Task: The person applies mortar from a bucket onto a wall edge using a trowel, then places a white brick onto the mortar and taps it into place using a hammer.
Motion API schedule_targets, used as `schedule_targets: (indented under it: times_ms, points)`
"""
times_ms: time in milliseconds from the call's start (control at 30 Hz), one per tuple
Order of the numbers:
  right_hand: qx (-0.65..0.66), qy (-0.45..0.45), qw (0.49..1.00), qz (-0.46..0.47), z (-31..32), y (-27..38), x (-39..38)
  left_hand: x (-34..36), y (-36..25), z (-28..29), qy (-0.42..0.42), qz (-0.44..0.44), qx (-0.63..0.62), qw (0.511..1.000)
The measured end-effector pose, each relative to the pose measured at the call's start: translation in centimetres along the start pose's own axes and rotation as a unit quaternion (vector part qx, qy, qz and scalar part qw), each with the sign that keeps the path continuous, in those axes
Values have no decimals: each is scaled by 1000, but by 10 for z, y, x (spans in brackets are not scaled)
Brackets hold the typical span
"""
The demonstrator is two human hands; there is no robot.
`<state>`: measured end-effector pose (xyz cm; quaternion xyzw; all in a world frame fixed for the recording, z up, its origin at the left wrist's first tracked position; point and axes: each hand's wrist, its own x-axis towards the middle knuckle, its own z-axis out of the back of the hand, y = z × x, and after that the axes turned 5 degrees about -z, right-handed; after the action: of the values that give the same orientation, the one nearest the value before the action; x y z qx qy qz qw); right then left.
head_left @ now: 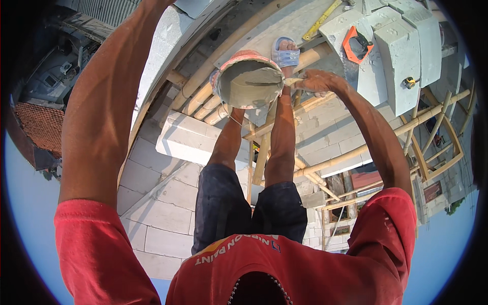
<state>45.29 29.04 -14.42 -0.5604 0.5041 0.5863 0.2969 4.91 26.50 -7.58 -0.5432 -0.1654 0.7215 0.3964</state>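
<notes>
A round bucket (250,94) with a reddish rim holds wet grey mortar (241,84). It stands in front of my feet, on the bamboo scaffold. At the bucket's right edge my right hand (320,82) is closed around the pale handle of what looks like a trowel (291,81). The tool's far end reaches into the bucket, where a dark flat strip lies in the mortar. My left arm (101,101) stretches up and out past the top edge, so the left hand cannot be seen. A white block surface (165,46) lies beside that forearm.
White blocks (401,61) are stacked at the far right, with an orange-framed tool (357,44) and a tape measure (409,82) on them. A yellow tool (321,21) lies nearby. Bamboo poles (335,161) cross below, above a drop beside the block wall (162,223).
</notes>
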Motion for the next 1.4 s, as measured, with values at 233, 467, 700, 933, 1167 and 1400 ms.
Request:
schedule_targets:
  times_ms: [233,467,700,933,1167,1400]
  points:
    - [-86,-15,996,6,88,-3,-37,7,-3,9,-5,11,27,1000]
    - [204,-79,975,-47,54,-20,-152,12,-14,8,-13,-1,44,999]
    - [877,77,448,158,-79,188,-37,18,-17,6,-17,10,50,999]
    - [956,67,276,73,-108,329,120,25,-22,-6,-3,7,56,998]
    - [967,90,85,224,-94,335,127,27,-22,-13,2,12,69,998]
    - [972,27,190,137,-12,277,49,25,-19,-7,-10,10,70,997]
